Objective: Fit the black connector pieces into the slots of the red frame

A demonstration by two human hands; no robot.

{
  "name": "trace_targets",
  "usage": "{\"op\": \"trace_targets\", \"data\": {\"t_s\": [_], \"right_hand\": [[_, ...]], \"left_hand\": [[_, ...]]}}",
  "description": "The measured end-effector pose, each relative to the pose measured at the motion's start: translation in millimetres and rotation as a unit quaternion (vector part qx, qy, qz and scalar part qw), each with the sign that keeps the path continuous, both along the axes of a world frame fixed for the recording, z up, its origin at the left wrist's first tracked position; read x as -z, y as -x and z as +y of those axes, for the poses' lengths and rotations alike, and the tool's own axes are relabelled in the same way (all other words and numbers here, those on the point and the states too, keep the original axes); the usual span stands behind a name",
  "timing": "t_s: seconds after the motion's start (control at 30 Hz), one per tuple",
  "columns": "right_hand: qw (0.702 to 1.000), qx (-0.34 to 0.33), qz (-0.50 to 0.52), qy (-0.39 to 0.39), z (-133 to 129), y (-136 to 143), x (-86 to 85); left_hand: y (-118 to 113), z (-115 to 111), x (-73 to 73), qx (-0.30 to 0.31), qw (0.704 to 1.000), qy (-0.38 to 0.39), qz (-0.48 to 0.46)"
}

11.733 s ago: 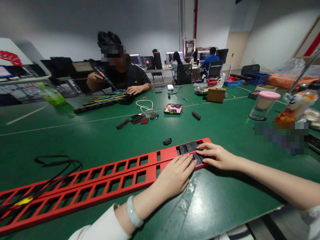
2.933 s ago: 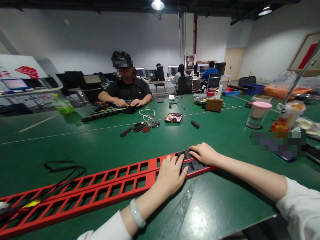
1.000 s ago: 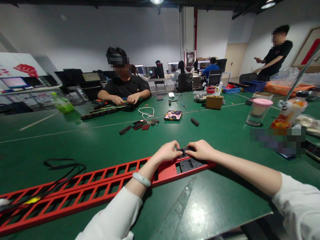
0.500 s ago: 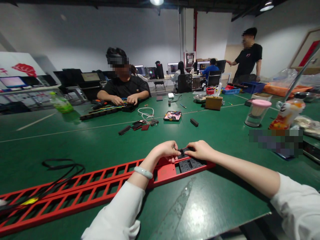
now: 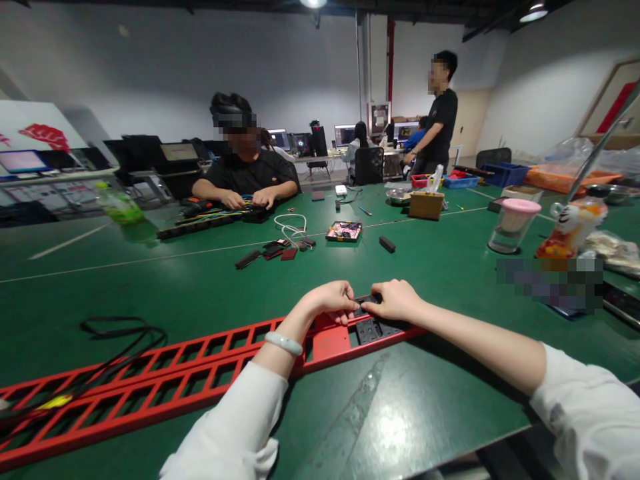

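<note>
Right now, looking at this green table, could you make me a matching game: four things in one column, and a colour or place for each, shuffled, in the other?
Things:
1. Slotted framework
2. Black blocks
3. Bracelet
4. Cup lid

Colours and places:
A. Around the left wrist
B. Pink
C. Within the framework, beside the right hand
D. Red

Right pairs: 1-D, 2-C, 3-A, 4-B.

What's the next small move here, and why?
Probably press the far-side black piece gently into the red frame: the left grip and right grip are both at it, partly hiding whether it sits flush.
</note>
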State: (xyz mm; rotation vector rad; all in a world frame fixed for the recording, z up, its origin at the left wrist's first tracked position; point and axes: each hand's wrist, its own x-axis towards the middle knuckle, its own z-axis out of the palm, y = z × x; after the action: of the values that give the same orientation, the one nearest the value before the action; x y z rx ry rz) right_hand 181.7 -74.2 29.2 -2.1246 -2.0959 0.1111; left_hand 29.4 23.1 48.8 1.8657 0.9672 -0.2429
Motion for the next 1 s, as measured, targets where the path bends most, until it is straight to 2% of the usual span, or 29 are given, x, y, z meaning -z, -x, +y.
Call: {"op": "trace_targets", "data": {"t_s": [0.27,0.4,0.47,0.63,0.83,1.0], "right_hand": [[1.000,0.003,0.014,-0.003,-2.3,-1.6,0.9],[0.999,-0.029,0.036,-0.005,-0.8,-9.9,3.9],[0.998,-0.048,0.051,-0.001,1.0,-14.4,5.9],[0.996,-0.067,0.057,0.011,4.5,-18.6,8.8],[0.996,-0.070,0.048,0.002,4.7,-19.4,10.5],[0.996,-0.074,0.045,-0.007,4.7,-19.4,10.8]], "left_hand": [[0.0,-0.8,2.6,-0.002,1.000,-0.006,-0.011],[-1.8,-4.6,2.5,0.002,1.000,-0.025,-0.017],[-3.3,-6.4,4.0,-0.004,0.999,-0.049,-0.009],[-6.7,-8.6,8.3,-0.022,0.984,-0.172,0.045],[-7.9,-9.1,8.8,-0.021,0.985,-0.164,0.058],[-9.1,-13.1,10.0,-0.036,0.976,-0.207,0.058]]}}
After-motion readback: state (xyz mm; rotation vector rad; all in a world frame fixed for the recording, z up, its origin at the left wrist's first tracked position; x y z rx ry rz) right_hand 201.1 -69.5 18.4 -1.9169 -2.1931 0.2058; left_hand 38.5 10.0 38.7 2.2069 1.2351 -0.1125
